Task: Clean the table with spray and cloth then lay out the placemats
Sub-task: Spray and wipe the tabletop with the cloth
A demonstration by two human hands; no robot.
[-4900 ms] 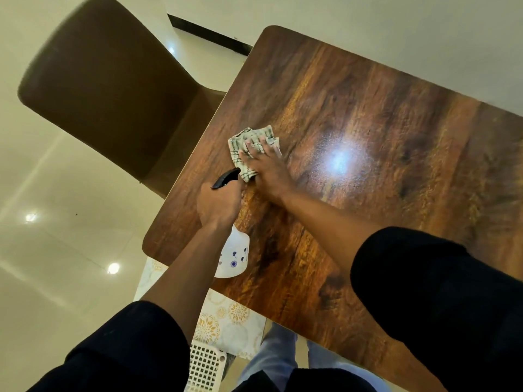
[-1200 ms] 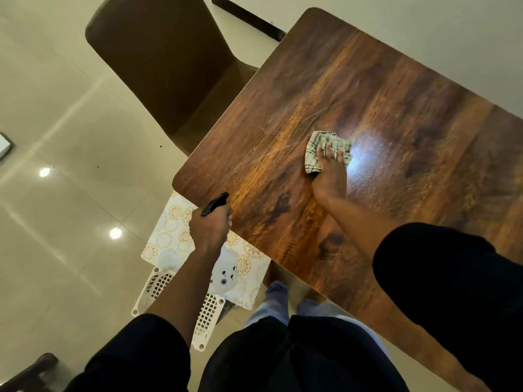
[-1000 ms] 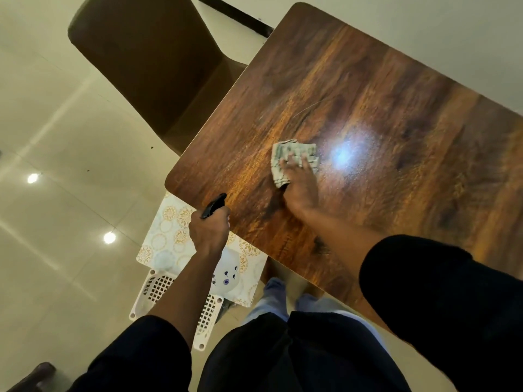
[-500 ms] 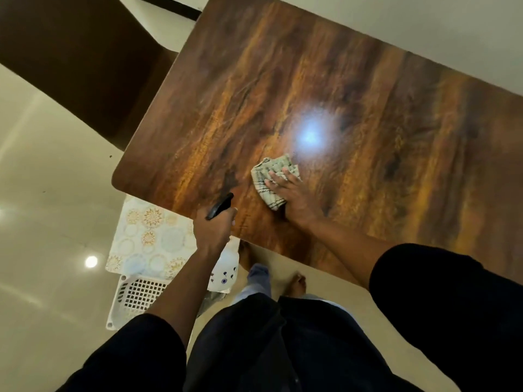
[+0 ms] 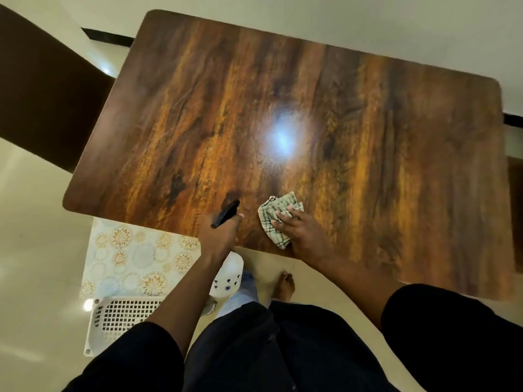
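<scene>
The glossy dark wooden table [image 5: 283, 94] fills most of the head view. Near its front edge my right hand [image 5: 300, 230] presses a crumpled checked cloth [image 5: 274, 213] flat on the wood with spread fingers. Just left of it, my left hand [image 5: 220, 236] grips a white spray bottle [image 5: 227, 278] with a black trigger head, held at the table's front edge with the body hanging below the tabletop. Patterned placemats [image 5: 133, 256] with gold and blue circles lie on a white perforated basket [image 5: 124, 315] on the floor, left of my legs.
A dark brown chair [image 5: 42, 89] stands at the table's left side. A pale wall runs behind the far edge. Glossy cream floor tiles [image 5: 34, 250] spread to the left. My bare foot [image 5: 285, 287] shows under the front edge.
My right hand has slid the cloth back toward the table's front edge, close beside the spray bottle. The view has shifted right, showing more of the table.
</scene>
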